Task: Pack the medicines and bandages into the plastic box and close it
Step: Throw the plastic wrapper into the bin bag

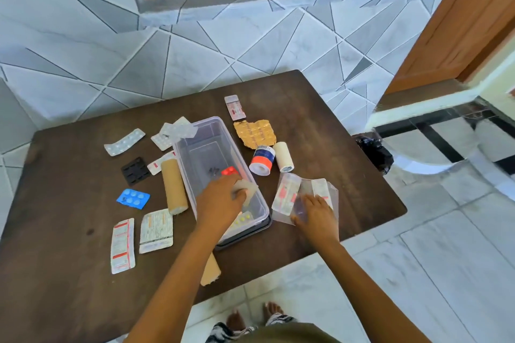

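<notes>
On the dark bench (320, 108) the clear plastic box (206, 145) stands open, only a few strips inside; packing is barely begun. Most blister strips lie left of the box, the tape rolls right. The left hand (223, 198), curled around a pale pad, lowers it in. The right hand (315, 210) presses flat on a clear sachet (289, 192) right of the box; that sachet likely goes in next

Left hand (223, 198) curled, right hand (315, 211) flat.
</notes>
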The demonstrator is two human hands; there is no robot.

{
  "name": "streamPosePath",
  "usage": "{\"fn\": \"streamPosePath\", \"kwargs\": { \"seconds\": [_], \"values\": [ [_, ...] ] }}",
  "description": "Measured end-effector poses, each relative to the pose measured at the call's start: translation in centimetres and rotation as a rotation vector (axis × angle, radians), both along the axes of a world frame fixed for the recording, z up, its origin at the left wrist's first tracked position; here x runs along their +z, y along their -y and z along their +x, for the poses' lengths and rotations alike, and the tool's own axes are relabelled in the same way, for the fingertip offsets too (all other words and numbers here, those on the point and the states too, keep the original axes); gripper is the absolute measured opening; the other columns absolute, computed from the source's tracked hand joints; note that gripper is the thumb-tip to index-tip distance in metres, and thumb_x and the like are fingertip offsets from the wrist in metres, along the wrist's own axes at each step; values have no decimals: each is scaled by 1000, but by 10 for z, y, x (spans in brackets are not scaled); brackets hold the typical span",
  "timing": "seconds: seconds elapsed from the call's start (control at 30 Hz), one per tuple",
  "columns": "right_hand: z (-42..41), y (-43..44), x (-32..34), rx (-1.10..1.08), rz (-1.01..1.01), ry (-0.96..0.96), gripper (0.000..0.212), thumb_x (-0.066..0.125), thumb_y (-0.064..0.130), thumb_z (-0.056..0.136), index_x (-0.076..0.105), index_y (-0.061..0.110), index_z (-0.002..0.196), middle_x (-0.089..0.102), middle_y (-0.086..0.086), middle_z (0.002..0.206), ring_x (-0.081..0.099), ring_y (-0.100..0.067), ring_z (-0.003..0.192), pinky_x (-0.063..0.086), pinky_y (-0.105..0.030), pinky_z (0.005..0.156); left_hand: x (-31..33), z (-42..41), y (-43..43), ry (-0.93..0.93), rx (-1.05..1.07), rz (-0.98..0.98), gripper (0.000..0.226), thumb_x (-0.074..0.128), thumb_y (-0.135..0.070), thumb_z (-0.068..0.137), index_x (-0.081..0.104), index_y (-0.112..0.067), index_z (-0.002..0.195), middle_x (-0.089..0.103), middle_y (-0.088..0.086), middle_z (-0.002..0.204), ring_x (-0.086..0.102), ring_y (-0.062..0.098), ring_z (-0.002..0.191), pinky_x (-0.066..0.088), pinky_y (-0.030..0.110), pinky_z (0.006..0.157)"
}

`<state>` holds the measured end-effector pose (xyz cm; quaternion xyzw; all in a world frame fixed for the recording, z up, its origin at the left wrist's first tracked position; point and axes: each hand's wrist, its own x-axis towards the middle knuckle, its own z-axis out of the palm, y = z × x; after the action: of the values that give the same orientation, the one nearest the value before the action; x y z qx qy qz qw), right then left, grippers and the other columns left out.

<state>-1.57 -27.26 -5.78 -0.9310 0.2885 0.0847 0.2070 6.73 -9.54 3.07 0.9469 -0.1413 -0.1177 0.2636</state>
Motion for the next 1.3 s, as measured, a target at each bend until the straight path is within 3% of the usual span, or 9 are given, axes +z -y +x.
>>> {"fn": "streamPosePath", "kwargs": {
  "seconds": [0.2, 0.43, 0.53, 0.67, 0.87, 1.0, 1.07, 1.17, 1.3],
  "values": [
    [7, -2, -2, -82, 57, 62, 42, 57, 23, 91, 47, 16, 131, 55, -5, 136, 61, -23, 113, 51, -35, 94, 0, 1, -8, -8, 57, 1, 34, 55, -25, 92, 57, -17, 124, 62, 8, 127, 57, 27, 115, 47, 36, 91],
    [13, 5, 1, -40, -42, 61, 23, 52, 13, 92, 59, 10, 114, 64, -11, 117, 62, -26, 102, 52, -37, 86, 1, -1, -15, -28, 113, -38, 35, 57, -26, 90, 56, -16, 124, 62, 10, 127, 57, 28, 115, 48, 39, 93],
    [14, 7, 12, -68, -65, 175, 25, 53, 17, 93, 61, 8, 114, 67, -13, 114, 64, -25, 101, 53, -34, 88, 2, 2, -19, -44, 128, -70, 37, 57, -25, 90, 56, -15, 126, 61, 11, 128, 56, 29, 116, 47, 39, 94],
    [19, 6, 39, -156, -36, 366, 27, 51, 23, 94, 60, 7, 114, 70, -15, 108, 69, -28, 88, 54, -30, 76, 4, 10, -22, -107, 179, -158, 39, 59, -24, 89, 55, -11, 127, 59, 13, 130, 55, 30, 117, 45, 40, 98],
    [30, 10, 71, -209, 194, 602, 28, 60, 16, 88, 57, 3, 113, 69, -15, 111, 69, -30, 90, 49, -24, 74, 7, 21, -10, -138, 225, -236, 34, 56, -23, 91, 53, -13, 123, 59, 13, 126, 56, 30, 113, 48, 45, 99],
    [26, 34, 73, -124, 298, 660, 18, 60, 9, 88, 59, -1, 103, 70, -18, 101, 69, -29, 84, 48, -16, 67, 11, 24, 18, -110, 191, -259, 30, 51, -15, 92, 53, -12, 122, 59, 15, 125, 56, 31, 112, 47, 38, 93],
    [25, 53, 72, -139, 345, 649, 13, 59, 8, 88, 63, -1, 97, 70, -18, 99, 66, -22, 79, 51, -19, 71, 12, 24, 39, -115, 203, -272, 30, 48, -12, 94, 52, -9, 124, 58, 17, 127, 55, 32, 114, 46, 36, 94],
    [21, 89, 71, -101, 369, 635, 14, 61, 11, 88, 69, 1, 91, 72, -14, 95, 61, -12, 68, 49, -7, 66, 13, 17, 81, -135, 249, -296, 35, 46, -10, 95, 47, -9, 130, 53, 17, 134, 53, 34, 118, 48, 36, 96],
    [8, 162, 69, -119, 451, 668, 14, 61, 4, 86, 74, 2, 89, 75, -15, 92, 67, -24, 72, 57, -29, 74, 4, -2, 160, -149, 239, -336, 35, 48, -6, 93, 48, -4, 128, 54, 18, 133, 54, 35, 118, 46, 40, 98]
  ]
}}
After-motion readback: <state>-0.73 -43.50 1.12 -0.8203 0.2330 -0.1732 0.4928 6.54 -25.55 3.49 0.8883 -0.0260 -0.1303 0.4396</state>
